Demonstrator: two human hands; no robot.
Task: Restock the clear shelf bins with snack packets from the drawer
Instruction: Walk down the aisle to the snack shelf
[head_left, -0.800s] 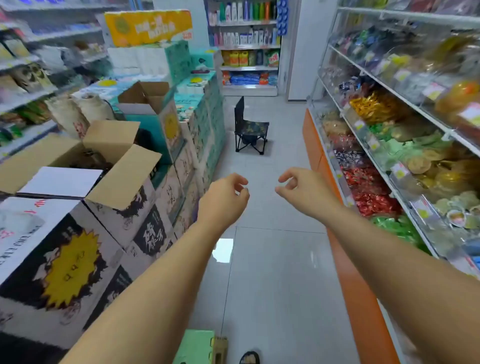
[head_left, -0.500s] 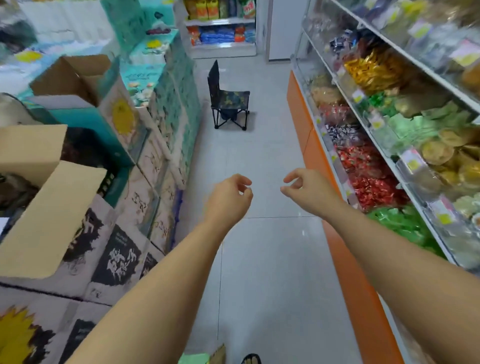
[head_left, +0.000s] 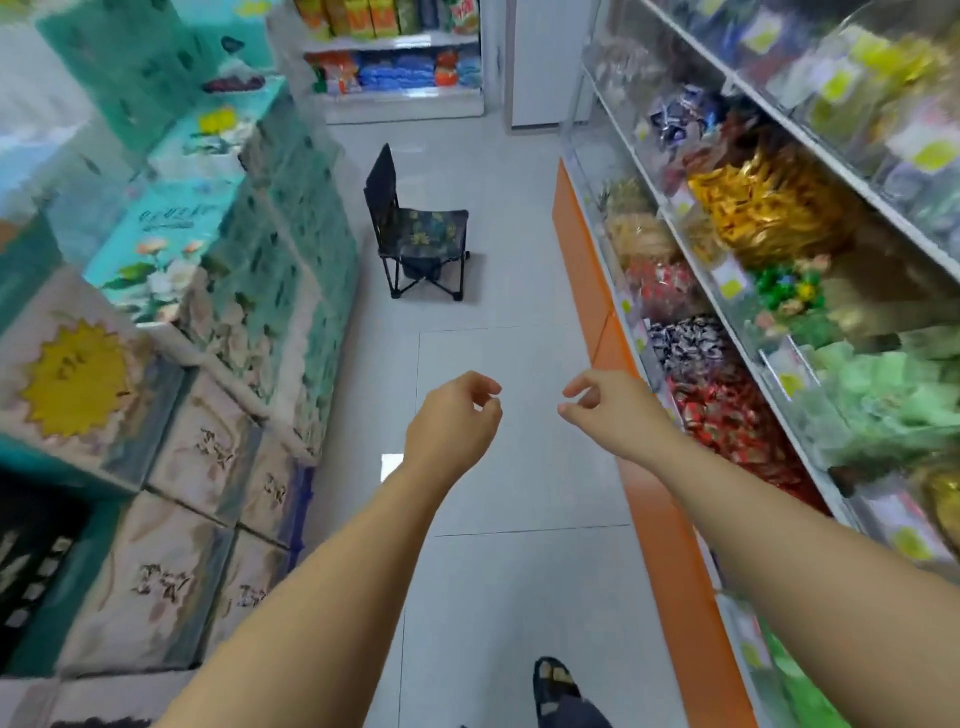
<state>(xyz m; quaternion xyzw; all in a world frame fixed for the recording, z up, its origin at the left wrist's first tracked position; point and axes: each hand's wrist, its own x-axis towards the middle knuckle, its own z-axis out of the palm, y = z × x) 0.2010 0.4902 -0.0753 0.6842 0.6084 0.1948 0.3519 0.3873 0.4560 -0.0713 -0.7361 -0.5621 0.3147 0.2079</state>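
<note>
Both my arms reach out over the aisle floor at chest height. My left hand (head_left: 453, 422) hangs with its fingers loosely curled and holds nothing. My right hand (head_left: 605, 410) is just to its right, also loosely curled and empty. Clear shelf bins (head_left: 691, 343) run along the right side, filled with red, black-and-white, gold and green snack packets. Below them run the orange drawer fronts (head_left: 670, 525), all of them shut. No packet is in either hand.
Stacked cartons (head_left: 208, 457) and teal boxes line the left of the aisle. A small folding chair (head_left: 415, 234) stands on the floor ahead. More shelves (head_left: 395, 57) stand at the far end. My sandalled foot (head_left: 556, 686) shows at the bottom.
The view has moved forward down the aisle and tilted down; the open cardboard boxes on the left have slid out of view. Both hands keep the same loose pose.
</note>
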